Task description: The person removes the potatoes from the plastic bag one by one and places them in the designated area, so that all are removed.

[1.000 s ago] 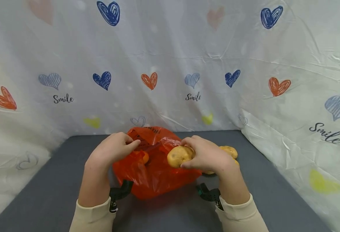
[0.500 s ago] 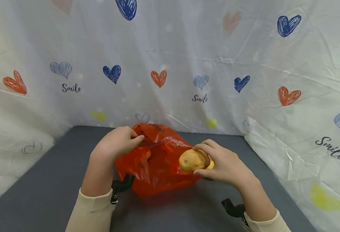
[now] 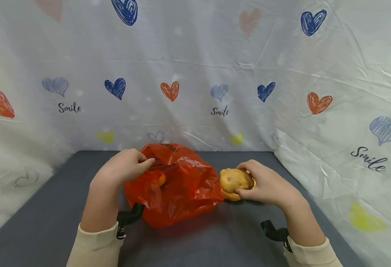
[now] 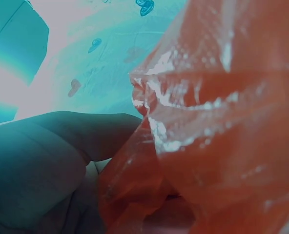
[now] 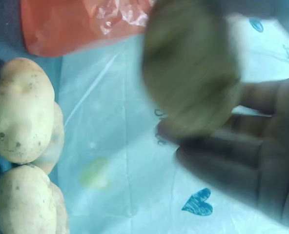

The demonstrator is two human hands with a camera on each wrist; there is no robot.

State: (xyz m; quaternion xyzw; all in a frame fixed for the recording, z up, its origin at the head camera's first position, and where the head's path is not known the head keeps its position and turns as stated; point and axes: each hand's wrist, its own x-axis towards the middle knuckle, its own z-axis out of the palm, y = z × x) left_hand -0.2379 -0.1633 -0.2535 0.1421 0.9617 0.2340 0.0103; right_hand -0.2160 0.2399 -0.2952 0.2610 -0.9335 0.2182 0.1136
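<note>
My left hand (image 3: 123, 168) pinches the rim of a red plastic bag (image 3: 182, 200), which stands with its mouth agape in the middle of the table. Thin, shiny film of the bag (image 4: 222, 126) fills much of the left wrist view, beside the thumb and fingers. Inside the mouth shows part of a round orange item (image 3: 162, 179); its kind is unclear. To the right of the bag, my right hand (image 3: 270, 185) grips a yellow potato (image 3: 234, 180) between thumb and fingers. That potato (image 5: 191, 68) looks blurred in the right wrist view, raised off the table.
Several more potatoes (image 5: 22, 112) lie together on the grey table (image 3: 189, 248), right of the bag. In the head view, one potato (image 3: 231, 196) shows partly below the held one. A white curtain (image 3: 195, 48) printed with hearts hangs behind and along the sides.
My right hand has moved right with the potato, from in front of the bag's mouth to above the other potatoes. The left hand keeps its hold on the bag's rim.
</note>
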